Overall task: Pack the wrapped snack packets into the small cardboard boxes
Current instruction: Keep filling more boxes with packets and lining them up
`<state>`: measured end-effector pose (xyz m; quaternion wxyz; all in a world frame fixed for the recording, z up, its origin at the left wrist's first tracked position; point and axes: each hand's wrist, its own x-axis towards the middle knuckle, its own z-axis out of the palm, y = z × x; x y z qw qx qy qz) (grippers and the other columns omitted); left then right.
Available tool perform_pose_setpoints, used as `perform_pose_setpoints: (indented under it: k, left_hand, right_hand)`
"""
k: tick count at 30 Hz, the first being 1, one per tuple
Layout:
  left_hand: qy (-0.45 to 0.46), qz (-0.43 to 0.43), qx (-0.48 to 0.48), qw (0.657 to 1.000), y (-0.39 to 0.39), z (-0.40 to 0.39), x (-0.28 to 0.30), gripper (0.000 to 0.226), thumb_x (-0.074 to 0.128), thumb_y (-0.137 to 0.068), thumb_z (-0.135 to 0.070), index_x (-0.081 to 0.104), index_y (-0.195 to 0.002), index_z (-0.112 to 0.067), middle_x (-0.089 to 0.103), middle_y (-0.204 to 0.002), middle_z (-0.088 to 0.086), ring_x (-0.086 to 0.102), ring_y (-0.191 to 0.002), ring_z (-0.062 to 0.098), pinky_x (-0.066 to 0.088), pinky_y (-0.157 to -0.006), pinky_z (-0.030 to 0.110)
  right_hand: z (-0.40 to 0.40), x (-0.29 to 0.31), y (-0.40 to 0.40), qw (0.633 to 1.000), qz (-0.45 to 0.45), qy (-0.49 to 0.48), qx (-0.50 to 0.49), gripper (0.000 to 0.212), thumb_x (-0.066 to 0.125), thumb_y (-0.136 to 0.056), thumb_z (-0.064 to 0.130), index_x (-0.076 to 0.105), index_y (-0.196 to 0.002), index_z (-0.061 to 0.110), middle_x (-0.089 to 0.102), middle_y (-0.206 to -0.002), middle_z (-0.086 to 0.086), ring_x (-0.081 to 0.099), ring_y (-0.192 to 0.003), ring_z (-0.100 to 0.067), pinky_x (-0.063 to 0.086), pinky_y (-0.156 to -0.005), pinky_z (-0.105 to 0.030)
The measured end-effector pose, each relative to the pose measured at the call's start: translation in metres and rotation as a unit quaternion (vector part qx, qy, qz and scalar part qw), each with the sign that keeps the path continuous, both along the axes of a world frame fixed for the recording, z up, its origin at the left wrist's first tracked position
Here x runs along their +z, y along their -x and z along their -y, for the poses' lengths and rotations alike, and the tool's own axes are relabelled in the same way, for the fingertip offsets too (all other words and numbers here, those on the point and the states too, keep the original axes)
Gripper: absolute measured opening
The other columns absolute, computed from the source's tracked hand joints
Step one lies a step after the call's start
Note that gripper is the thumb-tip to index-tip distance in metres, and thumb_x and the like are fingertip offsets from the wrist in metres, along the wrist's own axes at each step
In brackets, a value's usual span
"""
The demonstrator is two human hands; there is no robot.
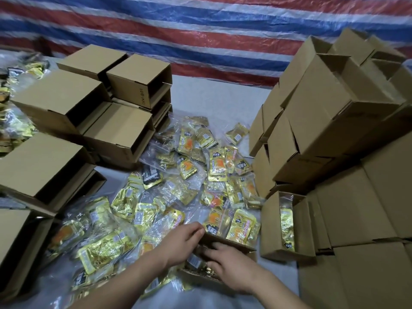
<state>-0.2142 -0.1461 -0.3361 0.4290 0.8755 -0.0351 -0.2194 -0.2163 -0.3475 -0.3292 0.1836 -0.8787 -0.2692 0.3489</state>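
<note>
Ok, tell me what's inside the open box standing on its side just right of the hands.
The open box holds gold-wrapped packets in clear plastic, standing upright against its inner wall. How many are stacked behind the front one is hidden by the box's walls.

Brown cardboard box (142, 94), left stack: side print "10号 (XX)", reads vertical. Gold foil snack packet (217, 163), centre pile: black header, characters "大皮王"; smaller print below illegible.

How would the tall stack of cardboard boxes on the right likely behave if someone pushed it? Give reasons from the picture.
The stack of boxes would probably tip or slide apart: the boxes sit unevenly and lean. Several show open, seemingly empty mouths, so they are likely light and easily shifted.
</note>
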Motion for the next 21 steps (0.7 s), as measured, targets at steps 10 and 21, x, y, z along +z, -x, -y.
perform_pose_setpoints:
  k: [10,21]
  left_hand:
    - [-0.024,0.027,-0.005,0.999,0.013,0.004,-0.004,0.023,0.042,-0.104,-0.042,0.058,-0.095,-0.029,0.061,-0.08,-0.011,0.056,-0.075,0.004,0.047,-0.072,0.03]
    - [-0.014,0.019,0.007,1.0,0.017,0.004,-0.002,0.025,0.044,-0.105,-0.039,0.062,-0.102,-0.023,0.067,-0.092,-0.006,0.062,-0.086,0.009,0.052,-0.083,0.035]
  right_hand:
    - [-0.014,-0.023,-0.002,0.962,-0.178,0.159,-0.135,0.04,0.043,-0.099,0.033,0.06,-0.126,0.009,0.062,-0.131,-0.015,0.06,-0.118,-0.031,0.044,-0.085,-0.026]
    - [-0.037,-0.016,0.009,0.974,-0.176,0.007,-0.144,0.029,0.043,-0.102,0.034,0.062,-0.116,0.017,0.064,-0.123,-0.011,0.059,-0.113,-0.026,0.04,-0.084,-0.027]
